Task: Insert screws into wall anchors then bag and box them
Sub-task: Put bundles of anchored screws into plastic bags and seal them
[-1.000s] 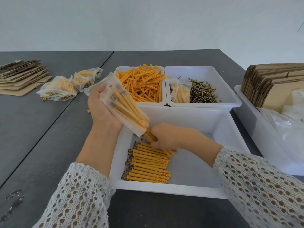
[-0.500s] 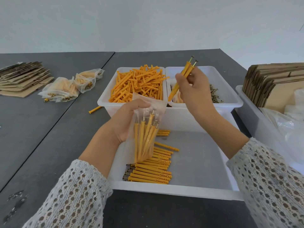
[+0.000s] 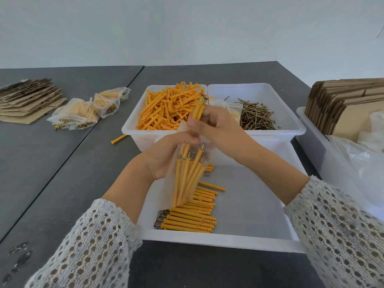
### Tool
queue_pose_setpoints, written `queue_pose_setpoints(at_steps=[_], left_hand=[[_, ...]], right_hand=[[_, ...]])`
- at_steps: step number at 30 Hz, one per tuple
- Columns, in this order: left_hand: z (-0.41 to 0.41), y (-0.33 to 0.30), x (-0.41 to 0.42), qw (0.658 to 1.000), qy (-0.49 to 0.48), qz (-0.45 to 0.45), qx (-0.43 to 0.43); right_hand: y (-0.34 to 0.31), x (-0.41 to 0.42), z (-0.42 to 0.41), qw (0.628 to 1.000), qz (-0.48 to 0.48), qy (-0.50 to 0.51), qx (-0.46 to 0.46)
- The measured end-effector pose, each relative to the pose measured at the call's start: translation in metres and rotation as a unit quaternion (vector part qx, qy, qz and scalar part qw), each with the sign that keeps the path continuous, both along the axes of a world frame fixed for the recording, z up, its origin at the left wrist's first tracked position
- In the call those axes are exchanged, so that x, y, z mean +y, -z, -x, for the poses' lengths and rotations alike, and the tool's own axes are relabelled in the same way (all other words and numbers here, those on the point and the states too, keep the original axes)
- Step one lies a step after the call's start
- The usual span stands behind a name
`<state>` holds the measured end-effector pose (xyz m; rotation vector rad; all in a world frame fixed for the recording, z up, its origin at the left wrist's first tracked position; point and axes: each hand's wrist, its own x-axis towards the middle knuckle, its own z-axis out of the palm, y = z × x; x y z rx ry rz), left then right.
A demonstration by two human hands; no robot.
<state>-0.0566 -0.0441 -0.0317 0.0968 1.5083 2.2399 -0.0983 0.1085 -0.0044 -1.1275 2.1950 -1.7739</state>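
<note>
On the bench [image 3: 62, 183] I see the near tray [image 3: 249, 204] holding a row of anchors [image 3: 187, 217]. Above it my left hand [image 3: 166, 154] grips a clear bag [image 3: 187, 175] of anchors, fingers curled round its mouth. My right hand [image 3: 214, 125] pinches two more [image 3: 198, 110] at the opening.

Single head-worn wide-angle view, looking forward and down across dark desk [image 3: 52, 183] toward pale back wall [image 3: 187, 28]. Close over both forearms and near white tray [image 3: 218, 240], which fills lower centre. Straight edges bowed toward frame borders. No second view, so no shared area
</note>
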Motion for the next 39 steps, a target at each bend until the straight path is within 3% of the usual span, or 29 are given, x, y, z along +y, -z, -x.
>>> queue_pose_setpoints(at_steps=[5,12,18,20,25,29,31,35,39], left_hand=[[0.000,0.000,0.000,1.000,-0.006,0.002,0.010],[-0.002,-0.002,-0.001,1.000,0.002,-0.005,0.008],[-0.003,-0.004,-0.002,0.998,-0.051,-0.047,-0.010],[-0.003,-0.005,-0.004,0.996,-0.059,-0.062,-0.011],[-0.005,-0.006,-0.010,0.993,-0.101,-0.054,-0.017],[-0.004,-0.005,-0.013,0.988,-0.125,-0.090,-0.012],[-0.004,-0.005,-0.014,0.988,-0.122,-0.094,-0.008],[-0.006,-0.005,-0.013,0.989,-0.109,-0.099,-0.014],[-0.005,-0.004,-0.013,0.989,-0.103,-0.100,-0.029]], right_hand=[[-0.001,0.001,-0.003,0.992,-0.114,-0.033,0.048],[0.001,0.002,-0.001,0.983,-0.101,0.042,0.147],[0.002,0.013,0.018,0.971,-0.002,0.221,0.091],[0.005,0.018,0.027,0.968,-0.060,0.237,0.060],[0.024,0.016,0.029,0.938,-0.337,0.081,-0.032],[0.047,0.004,0.018,0.858,-0.510,0.006,0.058],[0.060,-0.002,0.011,0.838,-0.536,-0.026,0.095],[0.072,-0.014,0.004,0.859,-0.495,-0.051,0.118],[0.075,-0.018,0.002,0.854,-0.496,-0.056,0.144]])
